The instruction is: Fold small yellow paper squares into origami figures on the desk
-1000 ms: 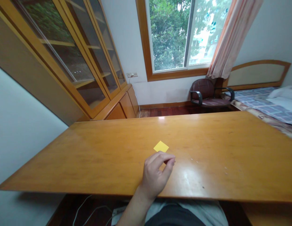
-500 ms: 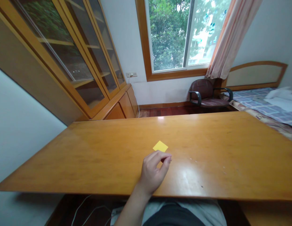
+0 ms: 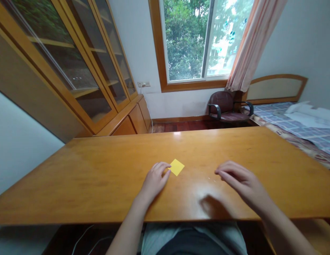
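A small square of yellow paper (image 3: 177,166) lies flat on the wooden desk (image 3: 101,177), turned like a diamond. My left hand (image 3: 155,180) rests at its left corner, thumb and index finger curled closely about that corner. Over the desk to the right of the paper hangs my right hand (image 3: 239,179), fingers pressed together and thumb against them. No object shows in it, and its shadow falls on the desk below.
Tiny white specks (image 3: 212,180) dot the desktop between the hands. Beyond the desk are a glass-doored cabinet (image 3: 119,117) on the left, a maroon armchair (image 3: 225,103), and a bed (image 3: 292,117) on the right. Cables (image 3: 82,235) hang below the front edge.
My left hand has shifted from in front of the paper to its left corner. My right hand has come into view on the right. The view has turned slightly.
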Demonstrator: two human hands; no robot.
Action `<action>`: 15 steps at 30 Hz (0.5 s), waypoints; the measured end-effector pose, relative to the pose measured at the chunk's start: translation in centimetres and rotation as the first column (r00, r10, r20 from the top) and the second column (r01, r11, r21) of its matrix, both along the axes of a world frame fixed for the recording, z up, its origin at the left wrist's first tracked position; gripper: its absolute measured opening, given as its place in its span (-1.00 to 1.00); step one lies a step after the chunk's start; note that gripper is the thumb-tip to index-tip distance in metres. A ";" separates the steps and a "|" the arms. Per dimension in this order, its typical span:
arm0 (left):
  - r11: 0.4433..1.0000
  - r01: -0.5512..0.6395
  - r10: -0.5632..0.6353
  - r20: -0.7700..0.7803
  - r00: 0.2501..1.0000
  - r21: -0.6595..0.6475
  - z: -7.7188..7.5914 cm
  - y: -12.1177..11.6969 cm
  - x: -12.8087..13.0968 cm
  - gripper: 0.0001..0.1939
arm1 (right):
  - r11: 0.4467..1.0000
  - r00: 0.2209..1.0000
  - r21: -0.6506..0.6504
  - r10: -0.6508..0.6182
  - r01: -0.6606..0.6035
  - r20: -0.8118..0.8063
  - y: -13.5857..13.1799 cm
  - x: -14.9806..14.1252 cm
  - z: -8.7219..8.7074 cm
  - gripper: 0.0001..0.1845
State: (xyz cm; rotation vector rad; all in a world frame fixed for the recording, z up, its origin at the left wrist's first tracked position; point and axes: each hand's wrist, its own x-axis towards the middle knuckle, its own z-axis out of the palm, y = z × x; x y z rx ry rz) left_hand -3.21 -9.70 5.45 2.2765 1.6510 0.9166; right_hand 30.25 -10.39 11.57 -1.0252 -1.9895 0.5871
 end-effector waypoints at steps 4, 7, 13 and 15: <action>0.990 0.008 -0.032 -0.170 0.985 -0.140 -3.1 0.7 -1.5 -0.54 | 0.989 0.995 -0.144 0.034 -0.019 0.096 2.1 -2.4 -6.3 -0.67; 0.978 -0.001 -0.058 -0.277 0.959 -0.208 -5.0 1.0 -1.9 -0.42 | 0.995 0.974 -0.093 0.057 -0.037 0.219 2.2 -3.4 -10.2 -0.67; 0.991 -0.007 -0.048 -0.397 0.916 -0.135 -6.6 1.3 -1.6 -0.43 | 0.997 0.918 0.008 0.067 -0.076 0.390 2.5 -4.9 -12.2 -0.56; 0.992 -0.009 -0.043 -0.406 0.913 -0.124 -6.6 1.2 -1.6 -0.44 | 0.997 0.916 0.016 0.058 -0.071 0.397 2.7 -5.1 -12.3 -0.54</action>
